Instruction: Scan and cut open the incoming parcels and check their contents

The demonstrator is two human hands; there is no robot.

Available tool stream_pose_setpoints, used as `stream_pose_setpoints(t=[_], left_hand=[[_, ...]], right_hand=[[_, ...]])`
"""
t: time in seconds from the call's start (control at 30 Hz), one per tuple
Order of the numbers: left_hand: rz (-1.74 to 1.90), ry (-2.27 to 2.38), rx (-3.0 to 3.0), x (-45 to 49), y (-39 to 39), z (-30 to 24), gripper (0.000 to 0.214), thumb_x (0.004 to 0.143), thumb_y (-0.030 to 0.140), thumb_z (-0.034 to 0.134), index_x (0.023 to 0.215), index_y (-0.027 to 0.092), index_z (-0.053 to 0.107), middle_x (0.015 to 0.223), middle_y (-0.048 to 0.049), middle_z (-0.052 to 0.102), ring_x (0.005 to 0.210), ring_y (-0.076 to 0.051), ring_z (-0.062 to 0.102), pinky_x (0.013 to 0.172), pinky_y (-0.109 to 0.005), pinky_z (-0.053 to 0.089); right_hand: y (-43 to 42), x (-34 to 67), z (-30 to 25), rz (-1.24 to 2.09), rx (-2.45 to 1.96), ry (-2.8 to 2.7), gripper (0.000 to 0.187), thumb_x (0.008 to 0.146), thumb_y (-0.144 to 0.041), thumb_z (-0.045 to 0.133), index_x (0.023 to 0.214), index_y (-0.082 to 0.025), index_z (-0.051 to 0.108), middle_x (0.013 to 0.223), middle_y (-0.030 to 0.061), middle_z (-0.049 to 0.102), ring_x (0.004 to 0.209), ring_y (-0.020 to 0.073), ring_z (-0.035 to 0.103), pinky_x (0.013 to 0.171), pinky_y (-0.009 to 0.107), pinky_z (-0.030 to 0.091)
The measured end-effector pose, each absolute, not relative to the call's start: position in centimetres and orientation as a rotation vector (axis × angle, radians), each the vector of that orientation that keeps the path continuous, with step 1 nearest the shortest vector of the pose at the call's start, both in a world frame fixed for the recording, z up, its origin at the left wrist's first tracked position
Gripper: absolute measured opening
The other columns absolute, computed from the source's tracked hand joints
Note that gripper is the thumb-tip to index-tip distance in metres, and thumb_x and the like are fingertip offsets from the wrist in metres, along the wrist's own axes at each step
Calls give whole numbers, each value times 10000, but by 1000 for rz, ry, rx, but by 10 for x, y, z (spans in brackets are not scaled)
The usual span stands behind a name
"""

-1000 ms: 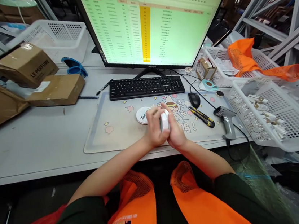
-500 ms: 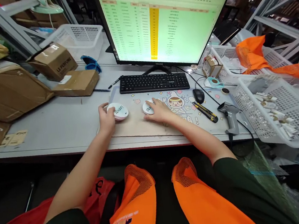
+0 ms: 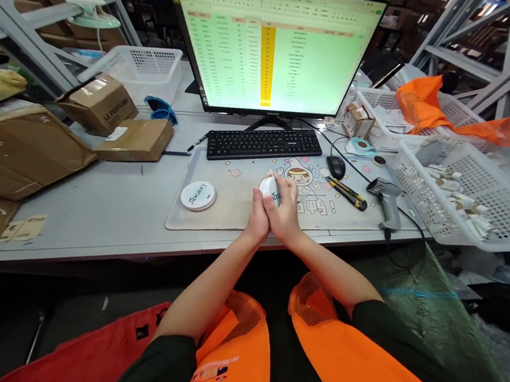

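Both my hands meet over the near middle of the cartoon desk mat (image 3: pixel 238 208). My right hand (image 3: pixel 285 212) is closed round a small round white compact (image 3: pixel 269 188) with dark lettering. My left hand (image 3: pixel 258 218) presses against the compact's left side with fingers together. A second round white compact (image 3: pixel 198 195), printed "Beauty", lies flat and untouched on the left part of the mat.
A black keyboard (image 3: pixel 263 143) and a big monitor (image 3: pixel 281 45) stand behind the mat. To the right lie a mouse (image 3: pixel 336 167), a yellow-black utility knife (image 3: pixel 349 193) and a barcode scanner (image 3: pixel 385 197). White baskets (image 3: pixel 474 201) fill the right side. Cardboard boxes (image 3: pixel 100 103) crowd the left.
My left hand let go of the compact on the left of the mat and came back to the middle. My right hand lifted the other compact, and both hands now hold it.
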State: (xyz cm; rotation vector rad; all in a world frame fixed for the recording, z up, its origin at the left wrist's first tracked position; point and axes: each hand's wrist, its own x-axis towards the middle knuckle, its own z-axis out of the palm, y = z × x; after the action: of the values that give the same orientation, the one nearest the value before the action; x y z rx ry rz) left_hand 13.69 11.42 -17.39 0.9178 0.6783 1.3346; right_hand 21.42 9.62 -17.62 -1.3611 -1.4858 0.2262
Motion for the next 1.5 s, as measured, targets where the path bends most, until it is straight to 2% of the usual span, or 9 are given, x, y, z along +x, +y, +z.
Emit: stream_pose_setpoints(t=[0.17, 0.33, 0.57, 0.7, 0.87, 1.13, 1.27, 1.37, 1.5], left_hand=[[1323, 769, 630, 144, 108, -176, 485, 1047, 554, 450, 1128, 190, 760, 1217, -91, 781, 1387, -304, 620, 1242, -384, 428], [1100, 712, 378, 131, 102, -159, 509, 1088, 454, 357, 1159, 125, 738, 1150, -146, 785, 1245, -307, 707, 1100, -386, 562], [864, 721, 315, 80, 108, -136, 529, 1073, 428, 298, 1288, 108, 661, 1061, -199, 784, 903, -354, 791, 623, -415, 647], [922, 803, 290, 96, 115, -138, 539, 1082, 505, 305, 1256, 158, 678, 1082, -155, 793, 948, -330, 789, 752, -447, 664], [1056, 813, 406, 132, 111, -149, 512, 1086, 500, 384, 1065, 150, 757, 986, -109, 804, 1050, -274, 762, 1014, -366, 594], [616, 655, 464, 74, 126, -153, 482, 1032, 479, 440, 1122, 139, 770, 1024, -186, 793, 868, -341, 773, 668, -423, 630], [701, 468, 486, 65, 122, -147, 592, 1004, 597, 412, 1181, 151, 759, 1233, -220, 761, 902, -357, 775, 524, -363, 575], [661, 442, 487, 80, 113, -147, 620, 1004, 634, 411, 1202, 155, 751, 1248, -209, 760, 907, -365, 777, 564, -394, 602], [712, 609, 390, 114, 106, -150, 555, 1040, 564, 405, 1110, 149, 767, 1115, -169, 799, 1086, -377, 756, 873, -503, 644]], right_hand=[[88, 222, -178, 139, -1387, -1531, 611, 953, -527, 618, 1488, -232, 628, 1267, 142, 494, 1245, 314, 540, 1140, 563, 496], [83, 234, -171, 60, -1330, -1831, 613, 886, -545, 714, 1407, -222, 723, 1296, 160, 510, 1213, 331, 539, 1129, 566, 490], [106, 340, -112, 157, -1475, -2033, 682, 914, -506, 696, 1538, -256, 584, 1607, 159, 478, 1513, 386, 414, 1247, 629, 360], [102, 331, -116, 201, -1482, -1978, 851, 942, -595, 650, 1662, -218, 401, 1644, 179, 459, 1518, 364, 441, 1260, 603, 384], [86, 265, -136, 365, -1374, -2114, 982, 837, -701, 762, 1630, -203, 465, 1508, 205, 560, 1388, 391, 561, 1164, 616, 491], [68, 323, -88, 417, -897, -2210, 703, 873, -629, 784, 1502, -365, 615, 1536, 100, 590, 1430, 364, 556, 1206, 594, 453], [77, 336, -118, 764, -1009, -1606, 869, 956, -868, 432, 1575, -264, 521, 1393, 158, 680, 1221, 355, 697, 1024, 592, 583], [80, 319, -145, 831, -1140, -1507, 909, 964, -888, 351, 1527, -205, 562, 1324, 164, 717, 1183, 345, 714, 991, 554, 607], [74, 292, -149, 646, -1270, -1618, 681, 1051, -732, 367, 1400, -232, 669, 1436, 137, 674, 1403, 321, 596, 1197, 570, 482]])
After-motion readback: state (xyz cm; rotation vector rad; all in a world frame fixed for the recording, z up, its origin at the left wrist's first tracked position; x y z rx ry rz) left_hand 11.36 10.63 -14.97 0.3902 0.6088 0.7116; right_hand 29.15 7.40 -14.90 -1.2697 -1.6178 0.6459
